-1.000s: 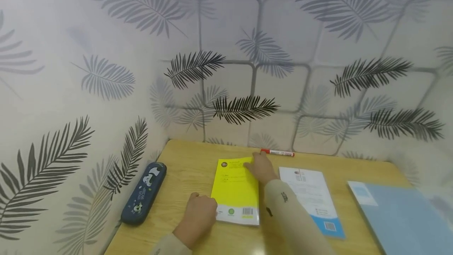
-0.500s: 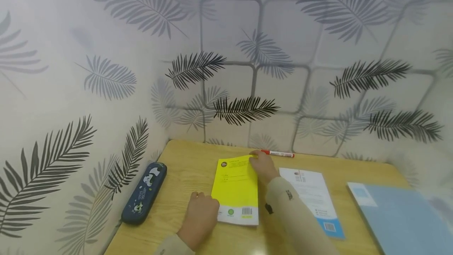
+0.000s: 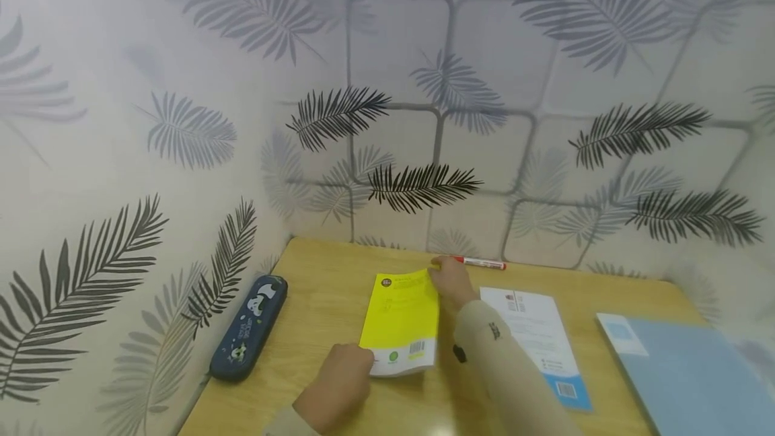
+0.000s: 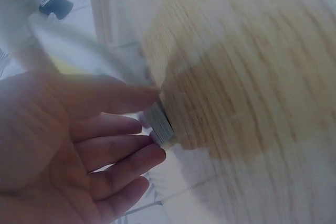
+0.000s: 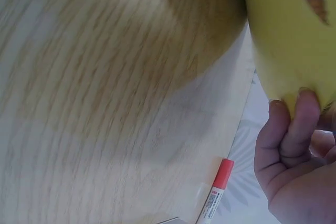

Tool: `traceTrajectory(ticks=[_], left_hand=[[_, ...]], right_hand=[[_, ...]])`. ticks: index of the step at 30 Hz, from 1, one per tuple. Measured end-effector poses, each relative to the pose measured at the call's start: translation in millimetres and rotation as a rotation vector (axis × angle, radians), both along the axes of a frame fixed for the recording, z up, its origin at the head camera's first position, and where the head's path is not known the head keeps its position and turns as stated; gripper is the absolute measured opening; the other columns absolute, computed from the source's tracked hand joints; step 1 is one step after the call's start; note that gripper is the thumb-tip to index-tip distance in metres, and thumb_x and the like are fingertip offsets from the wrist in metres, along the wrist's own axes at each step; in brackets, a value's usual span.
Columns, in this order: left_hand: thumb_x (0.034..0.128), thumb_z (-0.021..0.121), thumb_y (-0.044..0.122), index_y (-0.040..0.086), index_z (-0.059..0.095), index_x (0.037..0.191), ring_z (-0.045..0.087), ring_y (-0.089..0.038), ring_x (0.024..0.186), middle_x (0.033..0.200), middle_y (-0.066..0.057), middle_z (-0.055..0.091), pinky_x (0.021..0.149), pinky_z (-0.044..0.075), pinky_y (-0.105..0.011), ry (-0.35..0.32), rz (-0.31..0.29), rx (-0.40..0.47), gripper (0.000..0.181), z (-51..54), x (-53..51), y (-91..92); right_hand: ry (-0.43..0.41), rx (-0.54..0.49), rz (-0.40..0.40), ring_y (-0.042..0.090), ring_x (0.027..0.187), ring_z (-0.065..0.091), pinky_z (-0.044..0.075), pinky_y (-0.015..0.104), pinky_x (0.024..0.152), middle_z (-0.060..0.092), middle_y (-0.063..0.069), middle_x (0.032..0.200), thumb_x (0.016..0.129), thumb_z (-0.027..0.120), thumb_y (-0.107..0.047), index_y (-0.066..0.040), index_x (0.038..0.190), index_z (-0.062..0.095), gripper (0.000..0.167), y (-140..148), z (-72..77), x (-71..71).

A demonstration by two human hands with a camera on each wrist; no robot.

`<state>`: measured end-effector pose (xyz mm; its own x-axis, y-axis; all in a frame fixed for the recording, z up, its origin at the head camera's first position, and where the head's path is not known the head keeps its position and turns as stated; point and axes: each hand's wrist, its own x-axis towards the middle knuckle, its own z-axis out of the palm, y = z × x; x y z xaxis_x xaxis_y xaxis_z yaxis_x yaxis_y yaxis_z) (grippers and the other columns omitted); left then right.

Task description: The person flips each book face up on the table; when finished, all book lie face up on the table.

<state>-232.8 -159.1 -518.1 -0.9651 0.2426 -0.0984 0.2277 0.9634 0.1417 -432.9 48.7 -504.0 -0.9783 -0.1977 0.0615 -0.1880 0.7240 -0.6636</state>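
Since the yellow book point(image 3: 399, 321), its right side raised off the desk point(image 3: 321, 295), looks light and bendy, its opposite corners, where left hand point(image 3: 339, 382) and right hand point(image 3: 453, 281) clamp their fingers point(image 5: 302, 124), should hold best.

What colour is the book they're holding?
The book is mostly yellow, part white, clearest in the head view.

We have a paperback book point(image 3: 401, 318), bright yellow over a white band with a barcode point(image 3: 417, 347) and round green mark point(image 3: 393, 356), a dark badge point(image 3: 386, 282) near its upper left corner. We hold it bowed, its right side raised above the table point(image 3: 327, 288).
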Motion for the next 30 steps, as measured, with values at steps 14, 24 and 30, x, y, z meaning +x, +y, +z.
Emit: traceTrajectory(ticks=[14, 24, 30], left_hand=[[0.0892, 0.078, 0.025, 0.007, 0.069, 0.118, 0.053, -0.015, 0.07, 0.084, -0.004, 0.068, 0.07, 0.052, -0.037, 0.118, 0.037, 0.114, 0.035, -12.5, -4.3, -4.5], [0.0869, 0.072, 0.018, 0.005, 0.067, 0.125, 0.047, -0.013, 0.063, 0.078, -0.003, 0.064, 0.06, 0.046, -0.029, 0.204, -0.002, 0.184, 0.041, -21.5, -3.7, -9.9], [0.092, 0.068, 0.019, 0.009, 0.064, 0.129, 0.046, -0.013, 0.067, 0.082, 0.0, 0.058, 0.061, 0.044, -0.029, 0.164, 0.067, 0.296, 0.038, -21.0, -1.7, -15.7]], right_hand=[[-0.059, -0.029, -0.07, 0.041, 0.12, 0.058, 0.046, 0.054, 0.104, 0.056, 0.028, 0.141, 0.103, 0.056, -0.019, 0.011, 0.14, 0.051, 0.049, 7.5, -0.7, -4.9], [-0.069, -0.043, -0.117, 0.027, 0.082, 0.064, 0.055, 0.045, 0.085, 0.067, 0.022, 0.12, 0.101, 0.062, -0.027, 0.009, 0.13, 0.058, 0.046, 8.6, 2.3, -3.2], [-0.013, -0.045, -0.091, 0.028, 0.083, 0.064, 0.054, 0.045, 0.081, 0.07, 0.017, 0.104, 0.107, 0.043, -0.025, 0.008, 0.124, 0.063, 0.042, 9.1, 3.0, -3.5]])
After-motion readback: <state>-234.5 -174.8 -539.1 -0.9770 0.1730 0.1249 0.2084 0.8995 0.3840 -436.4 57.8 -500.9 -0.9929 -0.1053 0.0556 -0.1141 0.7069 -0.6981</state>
